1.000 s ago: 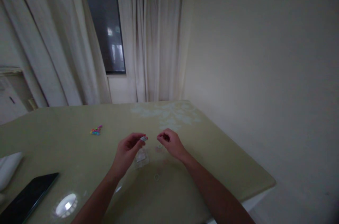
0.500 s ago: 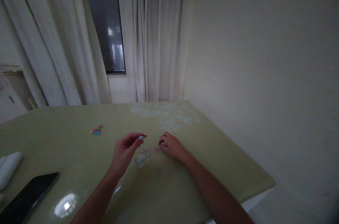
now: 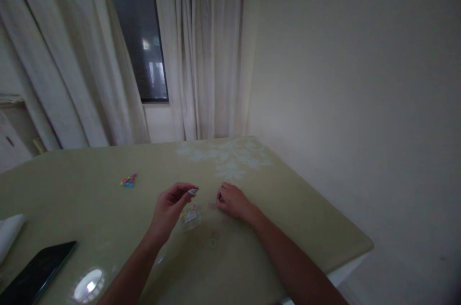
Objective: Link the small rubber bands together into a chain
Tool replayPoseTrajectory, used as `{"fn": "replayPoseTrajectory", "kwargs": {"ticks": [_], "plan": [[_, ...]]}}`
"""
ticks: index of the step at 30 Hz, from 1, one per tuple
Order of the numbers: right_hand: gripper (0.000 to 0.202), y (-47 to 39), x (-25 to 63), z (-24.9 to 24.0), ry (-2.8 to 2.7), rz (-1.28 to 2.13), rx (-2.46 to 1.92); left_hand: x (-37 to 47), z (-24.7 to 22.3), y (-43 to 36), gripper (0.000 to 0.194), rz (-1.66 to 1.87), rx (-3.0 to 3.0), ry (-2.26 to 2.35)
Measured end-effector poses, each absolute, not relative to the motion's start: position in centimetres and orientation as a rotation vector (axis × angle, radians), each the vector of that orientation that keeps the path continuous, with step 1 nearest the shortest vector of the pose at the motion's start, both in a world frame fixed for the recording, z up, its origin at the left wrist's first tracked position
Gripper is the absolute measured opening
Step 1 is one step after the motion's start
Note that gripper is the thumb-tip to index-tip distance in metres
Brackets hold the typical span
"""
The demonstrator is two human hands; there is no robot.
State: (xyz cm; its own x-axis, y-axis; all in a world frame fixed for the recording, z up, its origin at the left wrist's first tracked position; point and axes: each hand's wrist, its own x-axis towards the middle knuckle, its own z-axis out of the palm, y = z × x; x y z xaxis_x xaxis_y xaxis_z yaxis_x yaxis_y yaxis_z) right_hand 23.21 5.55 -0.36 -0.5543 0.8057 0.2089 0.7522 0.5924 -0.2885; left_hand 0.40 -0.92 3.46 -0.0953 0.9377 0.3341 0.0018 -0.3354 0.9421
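Near the middle of the table, my left hand (image 3: 170,206) pinches a small whitish piece (image 3: 192,191) between thumb and fingertips, above the surface. Below its fingertips lies a small clear tray (image 3: 191,218) with pale and yellowish bits in it. To the right, my right hand (image 3: 232,199) rests low with its fingers curled together; what they hold, if anything, is hidden. Faint pinkish bits (image 3: 212,205) lie beside its fingertips. A small pale ring (image 3: 212,243) is on the table nearer to me.
A pile of small colourful pieces (image 3: 128,180) lies farther back on the left of the table (image 3: 288,218). At the front left are a black tablet-like object (image 3: 39,271), a white object (image 3: 10,234) and a round shiny item (image 3: 88,286).
The view has shifted slightly. The whitish piece has tilted in my left fingers. My right fingers have curled in a little more, close to the same place.
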Motion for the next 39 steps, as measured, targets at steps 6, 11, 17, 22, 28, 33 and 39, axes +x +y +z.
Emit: {"fn": "replayPoseTrajectory", "kwargs": {"ticks": [6, 11, 17, 22, 28, 33, 39], "plan": [[0.007, 5.4, 23.4, 0.2, -2.446, 0.454, -1.248, 0.4, 3.7, -0.9, 0.028, 1.557, 1.427, 1.101], [0.007, 5.2, 23.4, 0.8, -2.482, 0.466, -1.228, 0.6, 3.9, -1.0, 0.032, 1.578, 1.374, 1.119], [0.008, 4.7, 23.0, 0.8, -2.500, 0.378, -1.289, -0.9, 3.8, -0.1, 0.031, 1.547, 1.483, 1.181], [0.009, 4.5, 22.8, 0.6, -2.504, 0.392, -1.310, -3.8, 3.7, 0.3, 0.016, 1.015, 1.965, 1.360], [0.007, 4.5, 23.0, 0.7, -2.483, 0.428, -1.290, -4.8, 2.9, 0.2, 0.028, 0.662, 2.194, 1.556], [0.005, 4.6, 23.0, 0.4, -2.470, 0.437, -1.271, -4.3, 2.2, 0.1, 0.031, 0.517, 2.233, 1.602], [0.005, 4.7, 23.0, 0.2, -2.466, 0.439, -1.268, -3.8, 1.9, -0.1, 0.029, 0.437, 2.273, 1.648]]}}
